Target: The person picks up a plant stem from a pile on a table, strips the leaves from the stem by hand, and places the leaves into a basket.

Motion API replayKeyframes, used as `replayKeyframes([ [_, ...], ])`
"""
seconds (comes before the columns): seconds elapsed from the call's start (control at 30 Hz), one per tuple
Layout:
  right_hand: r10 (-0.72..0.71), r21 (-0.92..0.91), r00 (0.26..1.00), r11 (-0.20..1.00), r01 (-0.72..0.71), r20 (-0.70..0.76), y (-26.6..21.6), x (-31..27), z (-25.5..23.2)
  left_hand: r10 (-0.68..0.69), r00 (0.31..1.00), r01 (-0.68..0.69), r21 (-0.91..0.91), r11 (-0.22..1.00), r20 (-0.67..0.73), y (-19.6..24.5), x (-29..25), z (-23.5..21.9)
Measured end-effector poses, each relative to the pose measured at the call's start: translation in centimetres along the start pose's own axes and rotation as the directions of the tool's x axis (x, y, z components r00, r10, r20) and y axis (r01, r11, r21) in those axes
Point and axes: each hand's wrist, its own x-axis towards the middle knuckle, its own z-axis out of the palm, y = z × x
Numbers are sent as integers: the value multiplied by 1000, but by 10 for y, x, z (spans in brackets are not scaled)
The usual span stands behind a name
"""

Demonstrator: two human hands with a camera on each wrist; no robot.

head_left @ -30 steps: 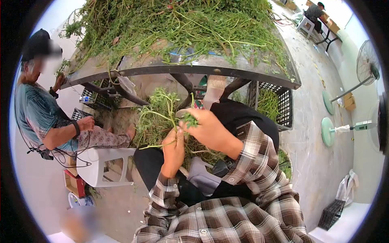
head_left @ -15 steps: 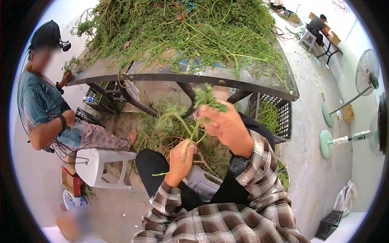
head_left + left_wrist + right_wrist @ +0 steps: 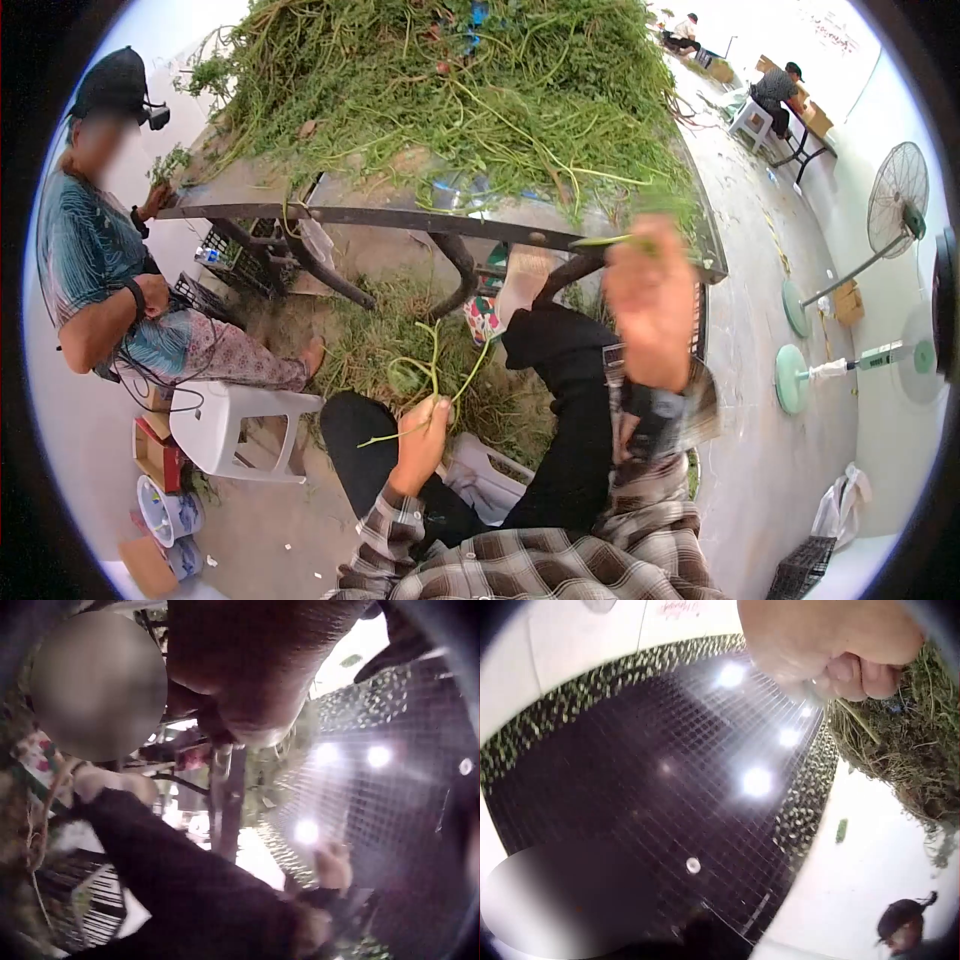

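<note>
Over the lap, the left hand [image 3: 420, 448] pinches several thin green stems [image 3: 434, 372] that fan upward and to the left; in the left wrist view that hand [image 3: 255, 667] fills the top. The right hand [image 3: 652, 305], blurred, is raised by the table's right front corner with its fingers curled round a leafy sprig [image 3: 665, 215], a stem of which points left. In the right wrist view the right hand [image 3: 832, 645] shows curled fingers and a stem [image 3: 861, 722] below them. A large heap of green plants [image 3: 470, 110] covers the table.
The table's front edge [image 3: 400, 220] runs across above the knees. More plants [image 3: 380, 330] lie on the floor beneath it. A person [image 3: 95, 260] sits at the left near a white stool [image 3: 235, 425]. Fans [image 3: 790, 380] stand at the right.
The right hand has parted from the left and moved right and up to the table's corner with the leafy sprig. The left hand has stayed low, still pinching stems.
</note>
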Motion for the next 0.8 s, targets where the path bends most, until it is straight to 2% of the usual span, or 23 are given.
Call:
replayKeyframes([
  [0.07,55,-404,997,914,-26,61,31,-16,17,133,991,-133,48,990,17,17,8,3],
  [0.13,294,-601,955,770,-214,37,42,-23,41,162,986,-164,90,982,33,21,14,3],
  [0.2,273,-841,956,538,-55,111,61,-22,39,181,983,-178,119,977,-19,21,18,4],
  [0.23,270,-838,956,543,-57,110,75,-19,30,202,979,-198,121,973,-22,19,18,3],
  [0.27,171,-870,947,465,165,271,92,-16,16,200,980,-196,127,972,-17,21,17,2],
  [0.3,91,-855,897,358,376,433,99,-17,14,228,974,-222,186,957,-13,26,16,1],
  [0.33,282,-923,899,288,254,335,95,-23,17,256,967,-247,240,939,-7,29,16,2],
  [0.37,270,-918,892,270,291,362,101,-26,14,253,968,-245,239,940,-2,27,17,4],
  [0.43,257,-913,886,247,325,385,117,-31,3,448,893,-413,319,853,-44,22,18,8],
  [0.5,240,-911,881,171,376,409,128,-33,-5,410,912,-383,305,872,-27,24,15,7],
  [0.53,240,-911,881,169,376,408,127,-34,-5,372,928,-352,295,889,-14,24,14,6],
  [0.57,313,-924,870,153,351,382,126,-36,-4,372,928,-352,293,889,-16,21,14,6],
  [0.6,384,-935,853,135,327,354,124,-37,-2,412,911,-385,289,877,-36,17,15,7],
  [0.63,385,-935,852,135,329,355,126,-36,-3,450,891,-417,285,863,-56,16,15,7],
  [0.7,310,-888,852,329,320,422,131,-34,-8,448,891,-409,288,866,-81,21,14,4],
  [0.73,313,-888,851,330,319,422,123,-35,6,445,889,-401,291,869,-105,24,13,3],
  [0.77,336,-896,913,438,67,232,107,-35,20,378,925,-336,371,866,-46,19,15,-2],
  [0.8,383,-831,923,524,-184,37,93,-33,30,375,925,-330,370,868,-54,19,14,-2],
])
